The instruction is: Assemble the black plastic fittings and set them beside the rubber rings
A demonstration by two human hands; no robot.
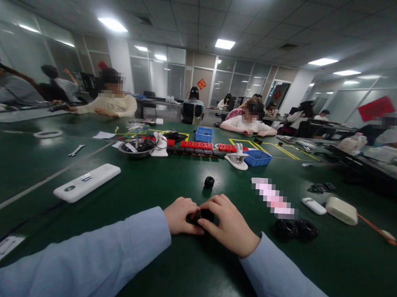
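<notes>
Between the two hands, low over the counter (pixel 178 271), is the black piece (pixel 206 214); the left hand (pixel 181 214) curls narrowly around its left side, and the right hand (pixel 227 223) arches over it from the other. From where I stand, the fingers cover most of it, so I can't tell whether it touches the counter. To handle it well, I'd let the left hand steady it while the right works with light, even pressure, guarding against a slip or tilt. A small black wheel (pixel 209 182) sits just ahead of the hands, where a forward nudge could knock it; two black rings (pixel 285 229) lie to the right of the right hand, safely aside.
</notes>
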